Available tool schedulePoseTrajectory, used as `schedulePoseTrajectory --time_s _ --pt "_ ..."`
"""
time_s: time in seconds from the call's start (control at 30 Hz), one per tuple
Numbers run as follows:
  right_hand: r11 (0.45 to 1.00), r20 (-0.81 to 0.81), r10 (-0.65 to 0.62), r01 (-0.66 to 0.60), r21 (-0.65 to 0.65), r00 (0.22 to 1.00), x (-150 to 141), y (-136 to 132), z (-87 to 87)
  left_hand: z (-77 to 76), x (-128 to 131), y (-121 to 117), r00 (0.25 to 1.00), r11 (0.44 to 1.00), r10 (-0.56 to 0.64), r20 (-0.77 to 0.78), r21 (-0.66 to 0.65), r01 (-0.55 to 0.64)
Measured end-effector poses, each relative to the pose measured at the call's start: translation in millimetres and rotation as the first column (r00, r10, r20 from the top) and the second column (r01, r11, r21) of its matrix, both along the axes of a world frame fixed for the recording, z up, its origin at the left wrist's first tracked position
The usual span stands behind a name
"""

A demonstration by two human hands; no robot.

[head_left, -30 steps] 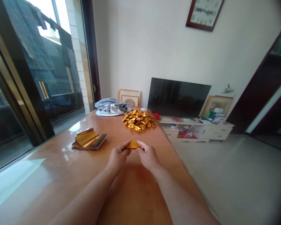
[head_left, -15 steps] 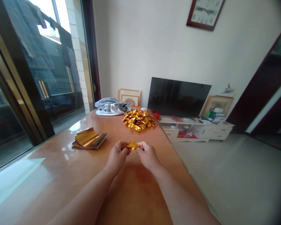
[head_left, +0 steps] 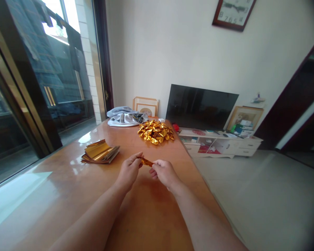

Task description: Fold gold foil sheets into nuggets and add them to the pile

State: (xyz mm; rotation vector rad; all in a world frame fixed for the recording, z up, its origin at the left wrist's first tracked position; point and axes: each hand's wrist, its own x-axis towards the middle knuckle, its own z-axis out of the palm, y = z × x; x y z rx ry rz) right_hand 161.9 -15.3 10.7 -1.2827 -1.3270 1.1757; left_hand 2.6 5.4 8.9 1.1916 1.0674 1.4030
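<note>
L hand & R hand both nearly closed, pinching a gold foil strip between them. Strip's long axis approx. horizontal, slants down twd R hand. Stack of gold foil sheets lies L of hands; heap of folded foil pieces sits straight ahead, near far end of wooden table. Table's R edge runs just past R forearm.

A narrow, folded strip of shiny gold foil, slightly tilted
</note>
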Motion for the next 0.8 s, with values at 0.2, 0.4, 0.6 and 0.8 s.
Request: schedulePoseTrajectory --time_s 0.2,0.4,0.6,0.8 --pt "0.979 0.181 0.077 -0.109 0.172 0.980 2 -4 -0.5 0.6 -12 5 1.000 0.995 0.019 -0.014 -0.094 -0.020" --pt "0.858 0.401 0.144 -0.316 0.405 0.905 4 -16 9.0 4.2 -22 9 0.989 0.987 -0.035 -0.142 -0.163 0.012" --pt "0.831 0.543 0.096 -0.367 0.417 0.834 4 -18 9.7 1.6 -27 10 0.981 0.981 -0.068 -0.184 -0.192 0.032" --pt "0.813 0.660 0.023 -0.398 0.425 0.751 5 -17 8.8 -1.5 -29 12 0.978 0.979 -0.078 -0.194 -0.202 0.038"
